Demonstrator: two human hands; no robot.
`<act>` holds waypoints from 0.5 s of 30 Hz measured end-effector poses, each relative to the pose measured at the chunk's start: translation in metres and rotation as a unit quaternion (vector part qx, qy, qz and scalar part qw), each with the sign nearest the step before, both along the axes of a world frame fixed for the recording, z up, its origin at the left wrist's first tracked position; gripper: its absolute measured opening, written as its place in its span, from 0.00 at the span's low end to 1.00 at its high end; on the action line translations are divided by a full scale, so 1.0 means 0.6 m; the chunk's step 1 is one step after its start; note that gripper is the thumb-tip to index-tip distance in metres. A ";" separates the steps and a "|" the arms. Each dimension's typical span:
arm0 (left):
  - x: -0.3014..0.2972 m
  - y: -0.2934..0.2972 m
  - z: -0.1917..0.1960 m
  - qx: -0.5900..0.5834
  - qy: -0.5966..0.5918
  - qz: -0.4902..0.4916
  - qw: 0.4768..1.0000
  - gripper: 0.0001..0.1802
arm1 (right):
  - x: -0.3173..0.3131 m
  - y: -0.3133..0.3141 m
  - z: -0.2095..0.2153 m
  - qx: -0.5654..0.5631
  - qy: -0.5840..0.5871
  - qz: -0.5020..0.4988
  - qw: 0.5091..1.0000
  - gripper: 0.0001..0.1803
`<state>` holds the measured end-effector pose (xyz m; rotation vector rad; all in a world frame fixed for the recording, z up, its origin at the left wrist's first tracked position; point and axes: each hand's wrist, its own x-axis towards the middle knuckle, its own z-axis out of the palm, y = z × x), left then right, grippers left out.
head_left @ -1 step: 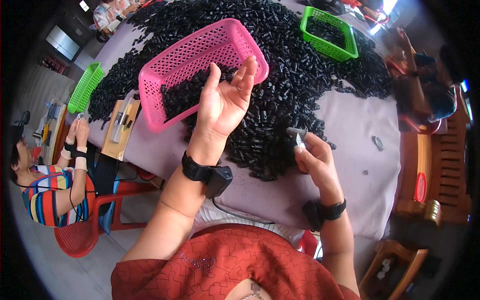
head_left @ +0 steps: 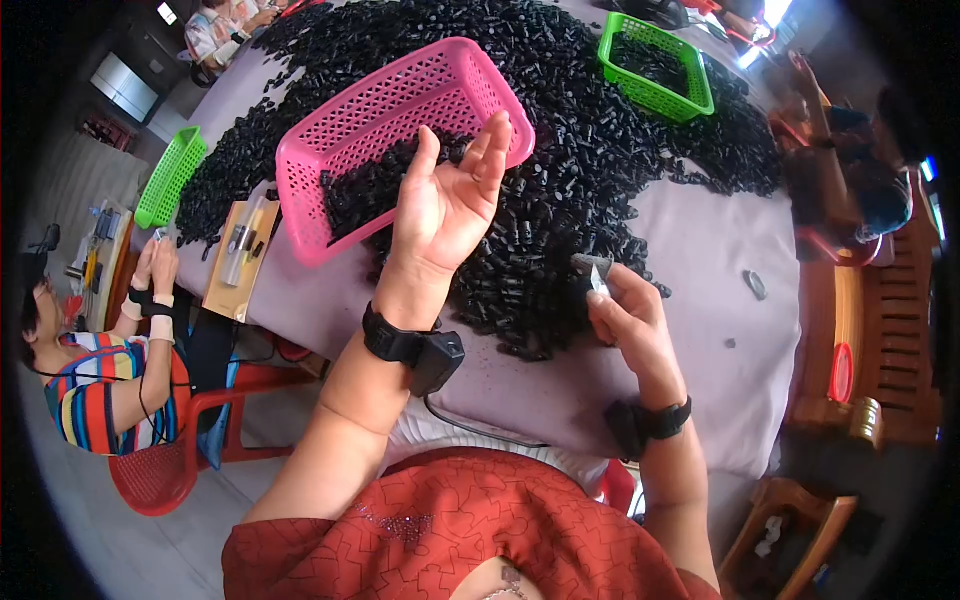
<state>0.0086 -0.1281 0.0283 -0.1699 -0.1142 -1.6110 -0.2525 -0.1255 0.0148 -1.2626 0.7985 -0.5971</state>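
My left hand (head_left: 447, 207) is raised palm up with its fingers apart and nothing in it. It is in front of the near right side of a pink plastic basket (head_left: 303, 205), which holds many small black cylindrical pieces (head_left: 360, 195). My right hand (head_left: 632, 318) is closed, thumb against fingers, on a small pointed, whitish blade-like piece (head_left: 598, 281). Something grey and rough covers or lies along the index fingertip. Behind that hand spreads a large heap of the same black pieces (head_left: 530, 260).
A cloth-covered table (head_left: 715, 265) bears the heap. Green baskets stand at the far right (head_left: 705, 95) and left edge (head_left: 150, 200). A wooden board (head_left: 222, 285) with tubes lies at left, near a seated person in stripes (head_left: 105, 390). Others sit around the table.
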 end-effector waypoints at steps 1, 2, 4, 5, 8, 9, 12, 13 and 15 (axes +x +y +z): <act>0.000 -0.001 0.000 0.003 -0.001 0.005 1.000 0.37 | -0.002 0.000 0.000 -0.001 -0.001 -0.003 1.000 0.21; -0.001 -0.001 -0.001 0.002 -0.003 0.002 1.000 0.37 | -0.004 0.000 0.000 -0.004 -0.002 -0.001 1.000 0.21; -0.003 -0.002 0.000 0.002 -0.013 0.009 1.000 0.35 | -0.006 0.000 -0.002 -0.008 -0.005 0.001 1.000 0.21; -0.003 -0.002 0.000 0.002 -0.014 0.009 1.000 0.35 | -0.005 0.000 -0.003 -0.011 -0.004 0.000 1.000 0.21; -0.001 -0.002 -0.008 0.002 -0.051 0.015 0.999 0.30 | -0.002 0.002 -0.006 -0.011 -0.015 -0.002 1.000 0.20; 0.001 -0.001 -0.016 -0.005 -0.070 0.008 0.997 0.28 | -0.002 0.002 -0.005 -0.008 -0.026 -0.002 1.000 0.19; -0.004 0.002 -0.010 0.034 -0.091 0.032 0.995 0.23 | -0.003 0.001 -0.006 -0.007 -0.030 0.003 1.000 0.19; -0.002 -0.001 -0.010 0.039 -0.064 0.043 0.996 0.23 | -0.004 0.001 -0.006 -0.007 -0.030 0.003 1.000 0.19; 0.003 -0.001 -0.007 0.035 -0.013 0.043 0.998 0.27 | -0.006 0.000 -0.006 -0.005 -0.024 0.007 1.000 0.19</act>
